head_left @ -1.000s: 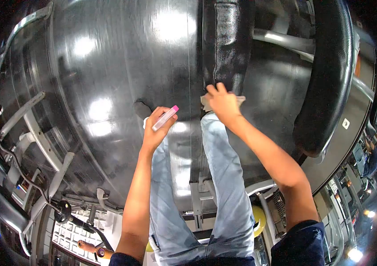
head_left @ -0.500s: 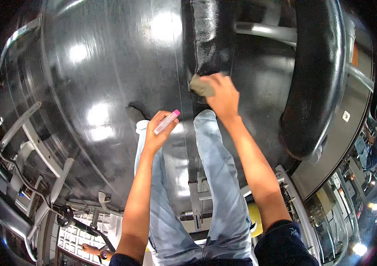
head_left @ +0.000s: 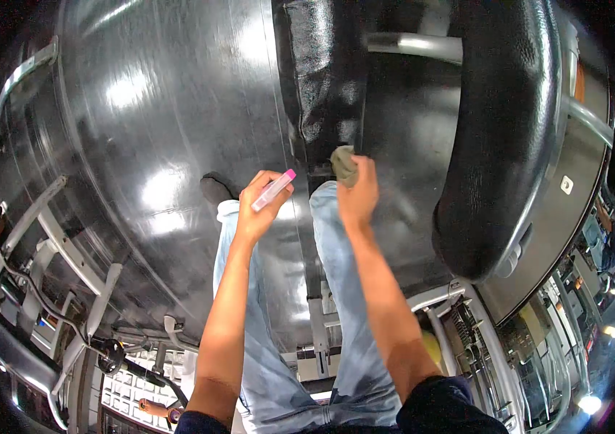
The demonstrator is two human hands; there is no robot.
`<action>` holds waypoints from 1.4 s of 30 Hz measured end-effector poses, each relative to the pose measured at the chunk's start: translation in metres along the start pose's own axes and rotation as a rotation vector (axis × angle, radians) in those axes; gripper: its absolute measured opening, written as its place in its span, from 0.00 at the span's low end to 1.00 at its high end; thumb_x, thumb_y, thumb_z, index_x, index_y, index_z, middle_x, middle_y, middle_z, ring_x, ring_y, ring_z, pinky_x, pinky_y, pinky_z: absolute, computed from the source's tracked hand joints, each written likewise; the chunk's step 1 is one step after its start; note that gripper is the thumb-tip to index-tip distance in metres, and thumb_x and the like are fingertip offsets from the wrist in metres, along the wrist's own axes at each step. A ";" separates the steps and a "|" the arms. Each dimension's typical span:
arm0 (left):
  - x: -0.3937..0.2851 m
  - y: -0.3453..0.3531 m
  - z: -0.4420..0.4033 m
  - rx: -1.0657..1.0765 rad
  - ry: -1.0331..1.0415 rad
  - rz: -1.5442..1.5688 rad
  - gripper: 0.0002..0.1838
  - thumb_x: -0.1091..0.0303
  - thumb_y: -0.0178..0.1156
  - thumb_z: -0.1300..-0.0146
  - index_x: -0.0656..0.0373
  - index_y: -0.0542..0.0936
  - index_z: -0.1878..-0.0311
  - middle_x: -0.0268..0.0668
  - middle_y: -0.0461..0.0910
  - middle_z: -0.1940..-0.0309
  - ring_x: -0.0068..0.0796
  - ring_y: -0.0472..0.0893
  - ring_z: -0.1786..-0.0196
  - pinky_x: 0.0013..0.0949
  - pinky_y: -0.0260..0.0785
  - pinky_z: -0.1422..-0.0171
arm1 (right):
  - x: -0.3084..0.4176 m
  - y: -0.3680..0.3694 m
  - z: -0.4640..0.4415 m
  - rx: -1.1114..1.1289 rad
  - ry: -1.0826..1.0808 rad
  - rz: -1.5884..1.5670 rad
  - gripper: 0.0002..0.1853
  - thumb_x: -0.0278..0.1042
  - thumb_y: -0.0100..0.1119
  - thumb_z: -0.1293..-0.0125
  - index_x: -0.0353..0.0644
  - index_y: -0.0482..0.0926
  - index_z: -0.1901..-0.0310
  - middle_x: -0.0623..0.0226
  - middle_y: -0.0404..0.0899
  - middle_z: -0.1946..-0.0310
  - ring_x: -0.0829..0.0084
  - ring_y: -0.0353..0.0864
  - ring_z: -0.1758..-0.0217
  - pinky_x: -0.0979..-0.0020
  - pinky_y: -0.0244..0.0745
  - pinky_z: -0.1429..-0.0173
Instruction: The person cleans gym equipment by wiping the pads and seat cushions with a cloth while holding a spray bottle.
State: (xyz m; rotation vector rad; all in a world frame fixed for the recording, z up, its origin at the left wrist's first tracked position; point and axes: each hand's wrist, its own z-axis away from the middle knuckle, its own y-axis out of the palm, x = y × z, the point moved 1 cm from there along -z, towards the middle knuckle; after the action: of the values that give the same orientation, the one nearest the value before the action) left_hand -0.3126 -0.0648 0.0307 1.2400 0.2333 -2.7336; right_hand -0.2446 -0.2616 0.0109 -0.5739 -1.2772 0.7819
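Olive cloth point(head_left: 343, 164) bunches, crumpled, in right fingers point(head_left: 367, 169)

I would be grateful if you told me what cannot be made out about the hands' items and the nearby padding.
All in the head view, now:
- Pink-capped container: any small print is too small to read; the left hand hides its underside.
- Cloth: partly covered by the right hand; contact with the black padded strip is unclear.
- Large black pad: upper end cut off by the top edge.
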 end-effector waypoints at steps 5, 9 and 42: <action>0.006 0.006 0.004 -0.016 0.030 0.060 0.04 0.77 0.64 0.37 0.60 0.83 0.59 0.33 0.81 0.60 0.22 0.79 0.58 0.27 0.70 0.52 | 0.037 0.026 0.021 0.268 -0.111 0.138 0.30 0.19 0.68 0.55 0.54 0.80 0.48 0.75 0.76 0.54 0.59 0.76 0.47 0.57 0.81 0.50; 0.001 0.005 0.006 -0.052 0.024 0.094 0.04 0.77 0.64 0.36 0.61 0.83 0.59 0.32 0.80 0.61 0.21 0.78 0.58 0.26 0.70 0.53 | 0.034 0.025 0.015 0.356 -0.168 0.247 0.33 0.23 0.74 0.59 0.60 0.80 0.47 0.78 0.74 0.54 0.62 0.74 0.48 0.60 0.83 0.60; 0.029 -0.017 0.019 -0.071 -0.024 0.197 0.03 0.76 0.63 0.34 0.60 0.82 0.58 0.29 0.77 0.62 0.17 0.76 0.62 0.24 0.68 0.57 | 0.028 0.045 0.065 0.031 0.496 -0.477 0.13 0.36 0.64 0.31 0.39 0.76 0.51 0.63 0.83 0.57 0.68 0.82 0.52 0.66 0.74 0.45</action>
State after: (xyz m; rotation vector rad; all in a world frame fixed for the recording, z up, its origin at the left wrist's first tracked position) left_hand -0.3488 -0.0530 0.0226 1.1458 0.1930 -2.5482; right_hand -0.3139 -0.2147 0.0078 -0.3808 -0.8844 0.2364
